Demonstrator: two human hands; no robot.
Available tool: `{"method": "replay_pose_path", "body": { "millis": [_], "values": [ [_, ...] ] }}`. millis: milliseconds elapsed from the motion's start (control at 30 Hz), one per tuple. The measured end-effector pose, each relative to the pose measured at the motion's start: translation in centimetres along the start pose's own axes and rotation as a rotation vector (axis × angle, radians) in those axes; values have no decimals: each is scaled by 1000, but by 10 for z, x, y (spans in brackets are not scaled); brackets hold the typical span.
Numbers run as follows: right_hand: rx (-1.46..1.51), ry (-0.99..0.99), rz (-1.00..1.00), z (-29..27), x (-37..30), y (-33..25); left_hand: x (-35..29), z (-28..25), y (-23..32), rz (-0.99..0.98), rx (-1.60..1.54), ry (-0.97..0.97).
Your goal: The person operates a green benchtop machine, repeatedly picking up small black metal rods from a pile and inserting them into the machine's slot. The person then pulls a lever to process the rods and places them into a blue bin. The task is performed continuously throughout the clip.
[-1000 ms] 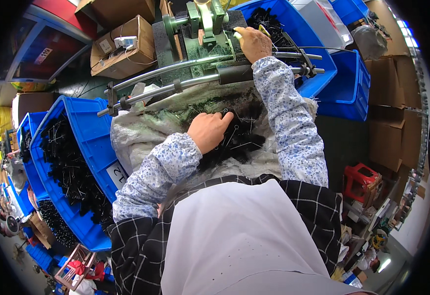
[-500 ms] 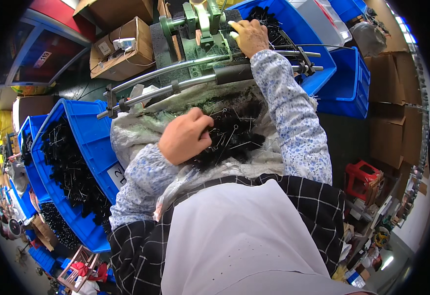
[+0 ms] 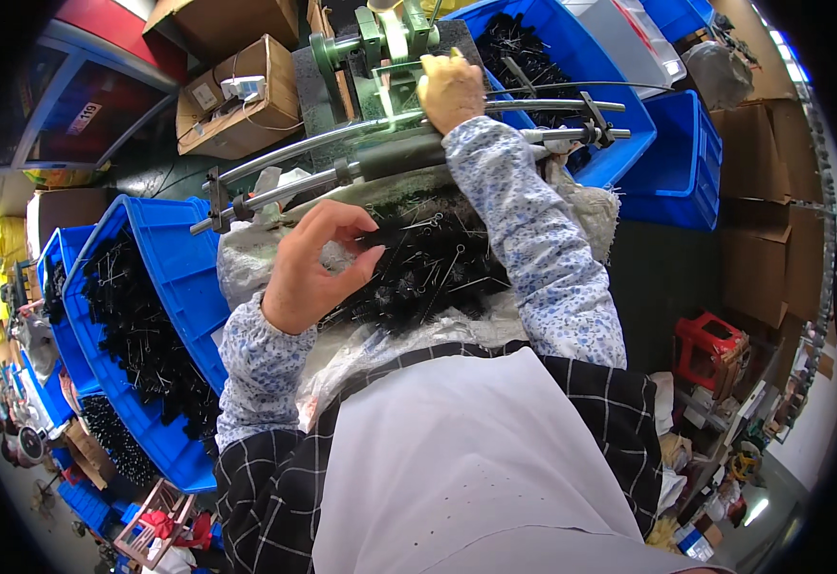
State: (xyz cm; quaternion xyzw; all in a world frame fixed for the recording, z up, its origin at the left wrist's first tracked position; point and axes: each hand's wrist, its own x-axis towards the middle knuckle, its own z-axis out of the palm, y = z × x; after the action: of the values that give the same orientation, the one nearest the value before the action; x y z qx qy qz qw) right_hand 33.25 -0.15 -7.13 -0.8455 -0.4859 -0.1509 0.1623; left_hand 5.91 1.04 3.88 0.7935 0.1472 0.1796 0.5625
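My left hand (image 3: 315, 268) is over the lap pile with fingers curved and thumb apart. Nothing shows in the gap between them. Below and beside it lie several black-bristled wire brushes (image 3: 438, 268) with looped metal ends, heaped on a whitish woven sack (image 3: 418, 335) across my lap. My right hand (image 3: 452, 91) is closed at the bench machine (image 3: 392, 43), beside its pale wheel. From its fingertips a thin wire stem (image 3: 397, 68) points left across the front of the wheel; the rest of what it holds is hidden by the hand.
Two curved metal rails (image 3: 294, 187) cross between me and the machine. Blue bins (image 3: 184, 253) of black brushes stand at left; another brush-filled blue bin (image 3: 591, 57) is at far right, near a deep blue crate (image 3: 677, 182). An open cardboard box (image 3: 237, 100) sits far left.
My right hand has moved left and closer to the wheel, its fingers now curled. My left hand has drawn back left from the brush pile, and its fingers have spread.
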Motion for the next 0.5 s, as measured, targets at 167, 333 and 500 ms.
{"method": "replay_pose_path", "body": {
  "millis": [167,333,500],
  "values": [
    [-64,78,-29,-2,-3,-9,5,3,2,49,16,19],
    [-93,-69,24,-13,-4,42,-3,-11,-13,53,-1,85],
    [-29,-235,105,-23,15,90,2,-6,-23,31,-28,58]
  ]
}}
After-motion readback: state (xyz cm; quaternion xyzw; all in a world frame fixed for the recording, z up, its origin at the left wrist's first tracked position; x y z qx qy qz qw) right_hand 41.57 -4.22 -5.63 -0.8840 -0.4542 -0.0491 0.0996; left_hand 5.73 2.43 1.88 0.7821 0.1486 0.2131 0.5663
